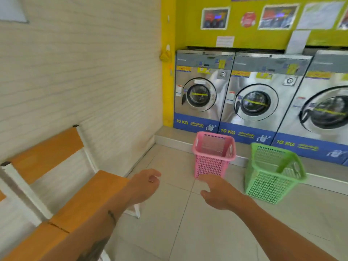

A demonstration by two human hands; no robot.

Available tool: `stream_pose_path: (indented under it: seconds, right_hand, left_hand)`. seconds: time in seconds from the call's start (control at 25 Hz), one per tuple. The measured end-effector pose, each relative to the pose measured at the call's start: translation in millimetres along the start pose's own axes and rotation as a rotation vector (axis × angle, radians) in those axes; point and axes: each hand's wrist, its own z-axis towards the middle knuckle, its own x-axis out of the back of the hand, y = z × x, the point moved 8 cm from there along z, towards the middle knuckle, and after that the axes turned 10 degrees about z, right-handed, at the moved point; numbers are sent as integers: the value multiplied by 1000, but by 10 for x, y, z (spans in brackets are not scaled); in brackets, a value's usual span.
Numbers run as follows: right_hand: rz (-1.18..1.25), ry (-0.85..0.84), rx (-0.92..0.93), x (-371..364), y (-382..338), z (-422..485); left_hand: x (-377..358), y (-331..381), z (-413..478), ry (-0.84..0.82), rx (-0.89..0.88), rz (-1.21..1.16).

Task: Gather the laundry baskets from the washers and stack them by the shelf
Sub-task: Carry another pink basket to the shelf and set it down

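A pink mesh laundry basket (pixel 213 157) stands upright on the tiled floor in front of the leftmost washers (pixel 199 89). To its right a green mesh basket (pixel 273 174) stands on the floor, tilted. Both look empty. My left hand (pixel 144 185) hangs in the air, left of the pink basket, fingers loosely curled and holding nothing. My right hand (pixel 216 194) reaches out just below the pink basket's base, fingers apart, touching neither basket. No shelf is in view.
A row of three steel front-loading washers lines the yellow wall on a raised step (pixel 169 140). A wooden bench with white legs (pixel 90 200) runs along the white wall at my left. Tiled floor (pixel 188 232) lies between me and the baskets.
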Motion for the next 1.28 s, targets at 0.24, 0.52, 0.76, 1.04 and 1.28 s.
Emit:
stream_pose_path:
  seconds: [0.24,0.52,0.76,1.04,1.28]
  right_hand:
    - [-29,177,-114,1120,775,839]
    - [85,338,-299,1831,1781,1760]
    - [104,376,-359,2448,2980,2800]
    - [138,224,-358,2982,4045,4255]
    - [119,112,-393,3002,4740,5297]
  left_hand:
    - [-507,882,1741,-69,-192,93]
    - [-789,1704,3420,-204,-334,158]
    - [-1455,2111,4853,-210,-327,147]
    - [-1805,2395,6185,-134,-173,162]
    - [-2289,2004,7402,-120,-83,127]
